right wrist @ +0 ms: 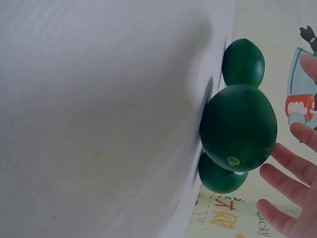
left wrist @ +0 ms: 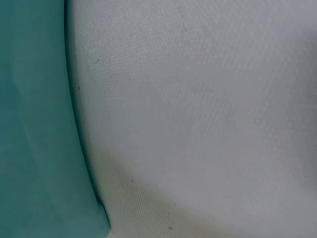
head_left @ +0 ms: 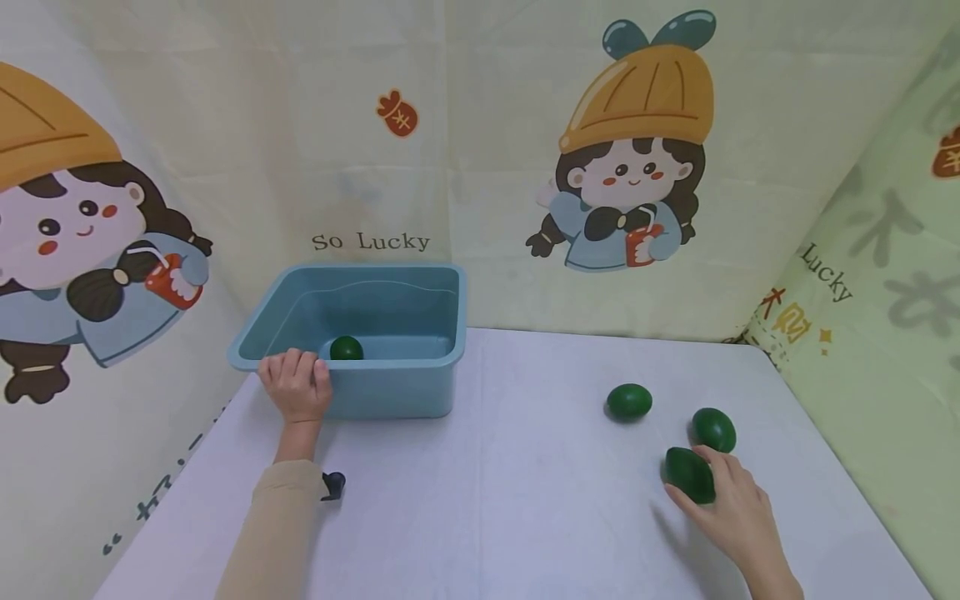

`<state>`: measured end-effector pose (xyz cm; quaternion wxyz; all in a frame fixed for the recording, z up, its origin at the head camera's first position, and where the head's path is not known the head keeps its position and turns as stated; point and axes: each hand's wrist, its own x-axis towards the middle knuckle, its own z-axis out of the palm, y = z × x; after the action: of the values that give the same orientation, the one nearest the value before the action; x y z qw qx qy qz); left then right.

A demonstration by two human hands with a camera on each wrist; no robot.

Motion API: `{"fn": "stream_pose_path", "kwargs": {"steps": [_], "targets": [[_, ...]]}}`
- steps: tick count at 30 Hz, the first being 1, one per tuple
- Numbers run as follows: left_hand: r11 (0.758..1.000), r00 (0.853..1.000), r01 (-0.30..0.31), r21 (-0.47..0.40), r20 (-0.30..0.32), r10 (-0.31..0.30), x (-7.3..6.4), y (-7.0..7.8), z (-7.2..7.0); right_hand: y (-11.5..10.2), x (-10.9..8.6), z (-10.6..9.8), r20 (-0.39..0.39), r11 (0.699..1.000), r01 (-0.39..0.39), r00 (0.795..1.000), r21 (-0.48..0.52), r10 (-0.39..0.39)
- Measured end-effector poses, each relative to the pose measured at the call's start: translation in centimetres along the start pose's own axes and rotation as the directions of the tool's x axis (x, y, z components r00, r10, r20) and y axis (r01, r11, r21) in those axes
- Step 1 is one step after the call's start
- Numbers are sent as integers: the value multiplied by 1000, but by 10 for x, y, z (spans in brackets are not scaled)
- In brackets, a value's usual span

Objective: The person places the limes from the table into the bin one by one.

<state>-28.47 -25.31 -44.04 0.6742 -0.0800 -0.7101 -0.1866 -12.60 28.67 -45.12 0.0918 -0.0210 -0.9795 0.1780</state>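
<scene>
My left hand [head_left: 296,385] grips the near rim of a blue plastic basin [head_left: 390,392], its fingers curled over the edge. Inside the basin lies one green fruit [head_left: 347,348]. On the right, my right hand [head_left: 738,508] is around the nearest smooth dark green fruit, avocado-like in shape [head_left: 688,475]. In the right wrist view its fingers [right wrist: 285,183] are spread and fairly straight beside this fruit [right wrist: 237,126], which shows a pale stem scar. Two similar fruits, one further back [head_left: 629,402] and one close behind [head_left: 714,429], lie on the table.
A white cloth covers the table [head_left: 540,500]. A small black object [head_left: 333,486] shows beside the left wrist. Behind the table hangs a printed cloth backdrop [head_left: 495,167], with the basin standing close to it. The left wrist view shows just basin wall [left wrist: 39,124] and cloth.
</scene>
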Motion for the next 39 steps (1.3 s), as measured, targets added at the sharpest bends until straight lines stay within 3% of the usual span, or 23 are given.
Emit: {"fn": "stream_pose_path", "kwargs": {"steps": [9, 18, 33, 39], "targets": [[1000, 1000, -1, -6, -10, 1, 0, -1, 1, 7, -2, -1, 78, 999, -36, 996, -18, 37], [1000, 1000, -2, -1, -13, 2, 0, -2, 1, 11, -5, -2, 63, 999, -33, 997, -26, 34], [1000, 1000, -9, 16, 0, 9, 0, -2, 0, 21, 0, -5, 215, 991, -126, 968, -38, 131], [1000, 1000, -11, 7, 0, 11, 0, -2, 0, 26, 0, -4, 220, 993, -109, 969, -46, 116]]}}
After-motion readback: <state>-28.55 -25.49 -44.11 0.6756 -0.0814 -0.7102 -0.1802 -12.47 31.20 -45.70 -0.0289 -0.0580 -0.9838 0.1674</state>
